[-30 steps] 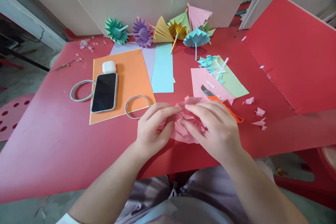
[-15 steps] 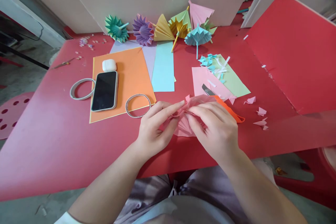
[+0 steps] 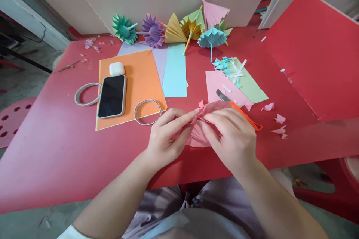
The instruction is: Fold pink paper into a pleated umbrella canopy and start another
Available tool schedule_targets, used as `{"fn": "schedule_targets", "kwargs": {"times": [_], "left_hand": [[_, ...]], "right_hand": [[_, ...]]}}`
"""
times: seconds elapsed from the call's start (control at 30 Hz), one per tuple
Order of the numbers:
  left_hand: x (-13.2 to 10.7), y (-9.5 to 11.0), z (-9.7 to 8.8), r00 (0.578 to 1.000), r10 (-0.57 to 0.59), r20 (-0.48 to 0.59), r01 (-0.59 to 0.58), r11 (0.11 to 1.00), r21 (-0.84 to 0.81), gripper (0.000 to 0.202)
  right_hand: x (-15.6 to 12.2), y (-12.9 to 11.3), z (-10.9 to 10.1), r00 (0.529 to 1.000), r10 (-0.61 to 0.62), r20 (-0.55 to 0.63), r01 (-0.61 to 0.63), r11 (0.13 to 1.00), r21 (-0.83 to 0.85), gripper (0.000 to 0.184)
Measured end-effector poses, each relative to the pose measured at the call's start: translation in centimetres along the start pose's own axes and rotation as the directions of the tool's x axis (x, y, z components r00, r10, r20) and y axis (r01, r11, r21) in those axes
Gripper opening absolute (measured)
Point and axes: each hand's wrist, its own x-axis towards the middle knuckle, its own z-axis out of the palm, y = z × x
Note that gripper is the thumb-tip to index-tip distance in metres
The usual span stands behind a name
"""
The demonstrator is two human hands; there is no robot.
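A pleated pink paper fan shape (image 3: 198, 134) is pinched between my two hands above the table's front part. My left hand (image 3: 168, 134) grips its left side, thumb below and fingers on top. With thumb and fingers closed, my right hand (image 3: 231, 130) holds its right side. A small pink paper nub (image 3: 201, 104) sticks up at the far edge of the pleats. Just beyond my right hand lie orange-handled scissors (image 3: 246, 117), their handle partly hidden, the dark blade pointing left over pink paper (image 3: 215, 82).
Several folded paper umbrellas (image 3: 212, 37) stand along the back wall. To the left, a phone (image 3: 112, 97) and a white earbud case (image 3: 117, 68) rest on orange paper (image 3: 140, 71), near two tape rolls (image 3: 147, 112). Small pink paper scraps (image 3: 279, 119) lie right; a red board (image 3: 316, 56) leans behind.
Both hands keep their hold on the pink pleated paper. The fingers have shifted only slightly, and a bit more of the small nub shows.
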Motion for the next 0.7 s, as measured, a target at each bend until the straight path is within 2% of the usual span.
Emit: {"fn": "schedule_targets", "kwargs": {"times": [0.33, 0.53, 0.7], "left_hand": [[0.01, 0.03, 0.0, 1.0, 0.0, 0.015, 0.001, 1.0, -0.015, 0.046], [0.13, 0.17, -0.09, 0.999, -0.004, 0.04, 0.004, 1.0, -0.015, 0.033], [0.14, 0.19, -0.05, 0.999, -0.03, 0.025, 0.031, 0.999, -0.024, 0.023]], "right_hand": [[0.03, -0.05, 0.04, 1.0, 0.01, -0.001, -0.01, 1.0, -0.023, 0.009], [0.06, -0.21, 0.04, 1.0, 0.002, -0.023, -0.002, 1.0, -0.011, 0.01], [0.21, -0.37, 0.1, 0.995, -0.029, -0.096, 0.033, 0.999, 0.041, 0.017]]}}
